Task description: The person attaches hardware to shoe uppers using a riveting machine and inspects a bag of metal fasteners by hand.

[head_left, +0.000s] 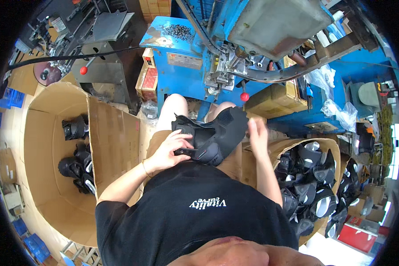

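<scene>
Across my lap lies a black shoe upper [208, 137], with a broad flap spreading out on its right side. My left hand [177, 144] grips its left edge, with the fingers over the top of the material. At the flap's right edge is my right hand [257, 133], raised and smeared by motion. Whether its fingers touch the flap I cannot tell.
Ahead stands a blue machine [181, 77] with small black metal parts [177, 32] on top and a red-knobbed lever [244, 96]. A cardboard box [57, 186] at left and another [337, 150] at right hold several black uppers [306, 177].
</scene>
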